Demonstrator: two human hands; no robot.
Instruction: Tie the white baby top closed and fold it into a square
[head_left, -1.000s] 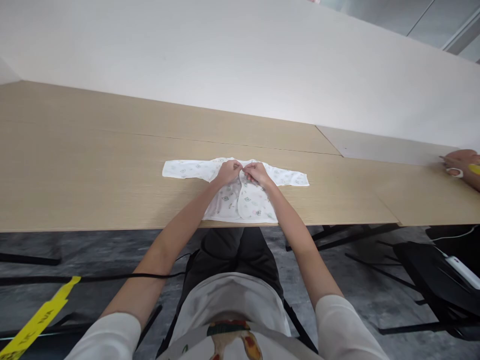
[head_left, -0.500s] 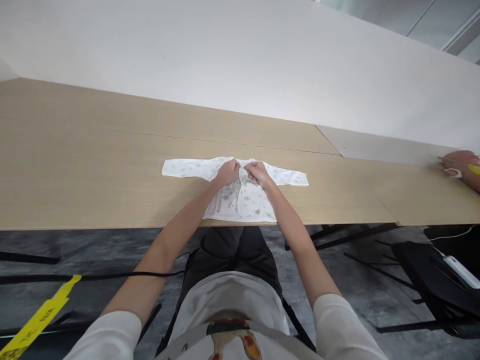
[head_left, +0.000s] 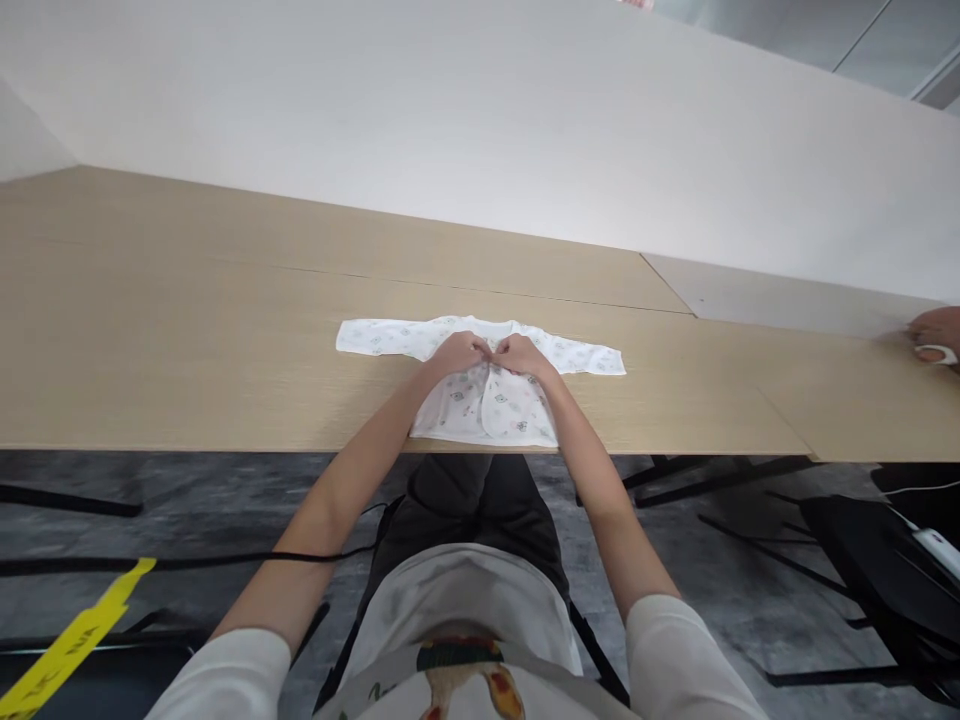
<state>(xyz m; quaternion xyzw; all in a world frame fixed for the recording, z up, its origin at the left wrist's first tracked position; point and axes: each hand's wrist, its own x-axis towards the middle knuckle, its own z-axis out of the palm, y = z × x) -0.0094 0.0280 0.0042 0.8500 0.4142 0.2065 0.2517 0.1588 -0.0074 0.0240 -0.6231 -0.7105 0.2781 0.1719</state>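
Note:
A small white baby shirt with a scattered print lies flat on the table, its sleeves spread to both sides and its hem along the table's front edge. My left hand and my right hand meet over the front opening, a little below the neckline. Both have their fingers pinched together on the edges of the cloth, with the fingertips almost touching. Whatever small fastening lies between the fingers is hidden.
The long wooden table runs across the view, with a white partition behind it. Another person's hand rests at the far right. A black chair stands below on the right, and a yellow tag hangs at lower left.
Both hands have moved slightly down the shirt's front, away from the neckline, and closer together. The view has shifted a little to the left.

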